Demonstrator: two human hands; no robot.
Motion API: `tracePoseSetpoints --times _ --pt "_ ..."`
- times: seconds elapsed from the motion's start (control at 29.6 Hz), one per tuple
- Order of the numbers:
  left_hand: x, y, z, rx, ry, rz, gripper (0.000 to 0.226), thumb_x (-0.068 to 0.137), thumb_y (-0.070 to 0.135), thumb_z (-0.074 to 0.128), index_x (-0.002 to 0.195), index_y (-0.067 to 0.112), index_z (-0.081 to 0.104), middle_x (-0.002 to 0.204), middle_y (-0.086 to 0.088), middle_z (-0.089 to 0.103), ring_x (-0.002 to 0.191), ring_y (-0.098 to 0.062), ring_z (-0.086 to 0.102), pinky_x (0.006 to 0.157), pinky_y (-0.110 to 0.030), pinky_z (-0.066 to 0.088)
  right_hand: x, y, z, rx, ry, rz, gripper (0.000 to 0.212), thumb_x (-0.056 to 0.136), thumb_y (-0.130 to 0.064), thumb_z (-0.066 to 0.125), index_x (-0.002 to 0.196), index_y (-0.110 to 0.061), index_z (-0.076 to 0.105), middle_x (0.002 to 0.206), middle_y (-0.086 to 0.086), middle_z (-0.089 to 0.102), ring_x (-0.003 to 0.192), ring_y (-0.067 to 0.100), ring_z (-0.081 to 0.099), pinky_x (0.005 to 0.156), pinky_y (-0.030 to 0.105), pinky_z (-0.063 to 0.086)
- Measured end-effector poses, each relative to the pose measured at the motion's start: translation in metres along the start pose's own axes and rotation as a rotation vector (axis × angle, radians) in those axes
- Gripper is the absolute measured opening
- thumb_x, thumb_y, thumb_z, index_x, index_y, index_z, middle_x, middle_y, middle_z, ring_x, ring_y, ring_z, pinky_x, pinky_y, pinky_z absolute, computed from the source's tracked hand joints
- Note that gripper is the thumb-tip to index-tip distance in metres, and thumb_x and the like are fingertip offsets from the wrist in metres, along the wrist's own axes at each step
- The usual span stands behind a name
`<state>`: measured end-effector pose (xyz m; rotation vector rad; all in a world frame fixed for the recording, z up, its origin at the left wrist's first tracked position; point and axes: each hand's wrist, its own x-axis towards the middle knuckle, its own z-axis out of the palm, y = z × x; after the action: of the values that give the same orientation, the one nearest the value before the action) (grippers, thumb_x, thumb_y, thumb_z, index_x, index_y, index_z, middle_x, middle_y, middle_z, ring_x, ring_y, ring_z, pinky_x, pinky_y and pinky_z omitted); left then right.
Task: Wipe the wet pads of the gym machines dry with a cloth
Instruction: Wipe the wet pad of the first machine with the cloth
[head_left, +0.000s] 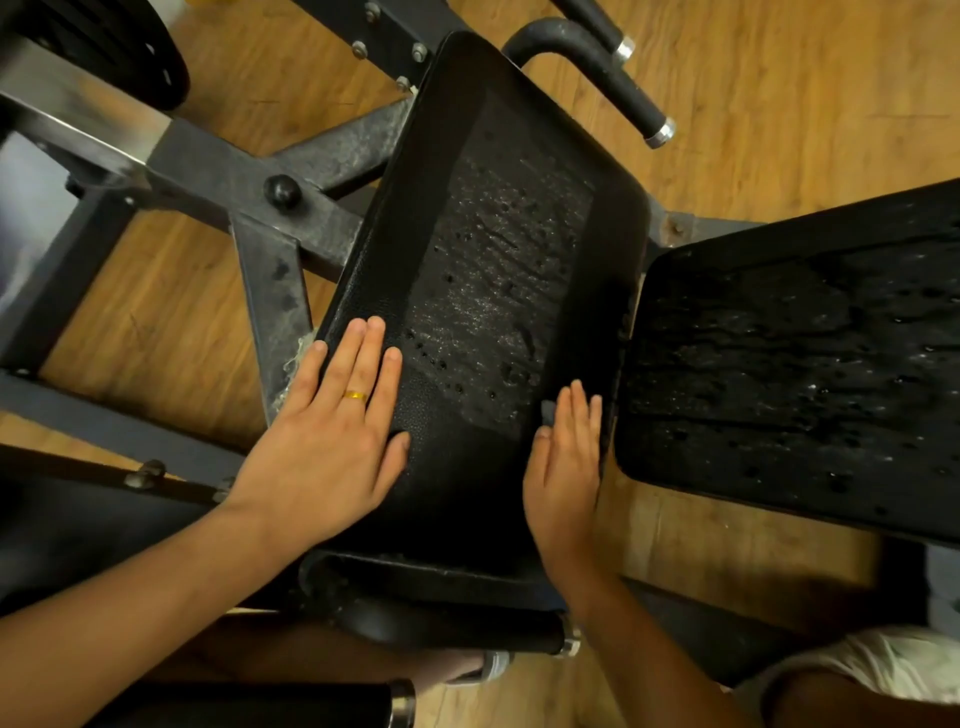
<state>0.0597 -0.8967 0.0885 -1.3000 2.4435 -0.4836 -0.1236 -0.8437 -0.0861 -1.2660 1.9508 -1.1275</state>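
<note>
Head view: long wet pad runs near to far; left hand, right hand flat on its sides, fingers straight.

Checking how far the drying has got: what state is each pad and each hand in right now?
Centre pad: wet, droplets down its middle; left strip looks dry.
Right pad: wet, droplets all over.
Left hand: open, flat on the centre pad's left edge.
Right hand: open, fingers straight, on the centre pad's right side.
Grey scrap: beside the right hand's fingers; cannot tell if cloth.
</note>
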Motion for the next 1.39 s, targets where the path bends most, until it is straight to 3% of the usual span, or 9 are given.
tracePoseSetpoints --times 0.2,0.34,0.54,0.74,0.81,0.98,1.12,1.25,1.39 --pt "-0.003 0.001 0.000 0.005 0.004 -0.001 0.075 0.102 0.047 0.024 0.156 -0.006 0.020 0.163 -0.032 0.004 0.155 -0.040 0.005 0.124 -0.056 0.012 -0.022 0.009 -0.009 -0.093 -0.130 -0.035 0.058 0.106 -0.036 0.018 0.157 -0.009 0.020 0.167 -0.008 0.009 0.156 0.010 -0.004 0.126 0.023 0.003" --pt "-0.003 0.000 -0.001 0.002 0.016 -0.006 0.075 0.101 0.047 0.026 0.155 -0.006 0.022 0.163 -0.031 0.007 0.155 -0.040 0.007 0.124 -0.056 0.012 -0.029 -0.010 -0.009 -0.014 -0.135 0.048 0.058 0.107 -0.032 0.024 0.158 -0.005 0.022 0.167 -0.007 0.006 0.156 0.012 -0.011 0.124 0.019 -0.003" --pt "-0.003 0.002 -0.002 0.011 0.010 -0.004 0.076 0.101 0.047 0.023 0.155 -0.006 0.021 0.163 -0.032 0.007 0.155 -0.040 0.007 0.124 -0.056 0.011 -0.050 -0.067 0.002 0.049 -0.231 -0.131 0.055 0.109 -0.026 0.028 0.158 -0.006 0.011 0.168 -0.002 -0.004 0.154 0.013 -0.021 0.122 0.019 -0.008" --pt "-0.004 0.001 -0.001 0.006 0.016 -0.005 0.075 0.102 0.048 0.022 0.156 -0.004 0.019 0.164 -0.031 0.006 0.155 -0.039 0.005 0.124 -0.055 0.011 -0.044 -0.048 0.000 0.044 -0.164 0.127 0.056 0.109 -0.009 0.035 0.159 -0.003 0.010 0.168 0.000 -0.006 0.154 0.021 -0.019 0.127 0.034 0.001" --pt "-0.005 0.001 0.000 0.012 0.019 -0.005 0.076 0.102 0.048 0.022 0.156 -0.005 0.019 0.164 -0.031 0.006 0.155 -0.039 0.005 0.124 -0.055 0.010 -0.044 -0.058 0.000 0.014 -0.176 0.150 0.056 0.108 -0.008 0.034 0.159 -0.001 0.010 0.169 0.004 -0.006 0.152 0.025 -0.022 0.127 0.036 -0.003" --pt "-0.004 0.001 0.001 0.009 0.021 -0.007 0.076 0.101 0.047 0.022 0.156 -0.006 0.020 0.163 -0.032 0.005 0.155 -0.039 0.005 0.125 -0.055 0.010 -0.037 -0.104 0.010 0.069 -0.255 -0.075 0.058 0.109 -0.013 0.033 0.159 -0.006 0.004 0.165 -0.003 -0.017 0.152 0.024 -0.027 0.125 0.034 -0.008" --pt "-0.004 0.002 0.001 -0.001 0.019 -0.005 0.075 0.101 0.047 0.022 0.156 -0.005 0.020 0.164 -0.031 0.006 0.155 -0.039 0.004 0.124 -0.055 0.011 -0.041 -0.078 0.010 0.028 -0.199 -0.097 0.059 0.106 -0.005 0.039 0.158 -0.003 0.011 0.169 0.005 -0.005 0.155 0.027 -0.015 0.127 0.043 0.003" --pt "-0.004 0.000 0.003 0.006 0.018 -0.004 0.075 0.102 0.047 0.022 0.156 -0.004 0.018 0.164 -0.030 0.003 0.155 -0.039 0.003 0.124 -0.055 0.011 -0.049 -0.043 -0.001 0.042 -0.191 0.139 0.059 0.108 -0.006 0.036 0.160 -0.007 0.008 0.168 -0.002 -0.011 0.154 0.020 -0.022 0.128 0.043 0.005" --pt "-0.004 0.001 0.003 0.008 0.026 -0.003 0.075 0.101 0.046 0.022 0.156 -0.005 0.019 0.164 -0.031 0.003 0.155 -0.039 0.003 0.124 -0.055 0.011 -0.043 -0.067 0.005 0.087 -0.188 -0.003 0.058 0.108 -0.006 0.038 0.160 -0.005 0.014 0.168 0.001 -0.005 0.154 0.023 -0.020 0.127 0.038 0.000"
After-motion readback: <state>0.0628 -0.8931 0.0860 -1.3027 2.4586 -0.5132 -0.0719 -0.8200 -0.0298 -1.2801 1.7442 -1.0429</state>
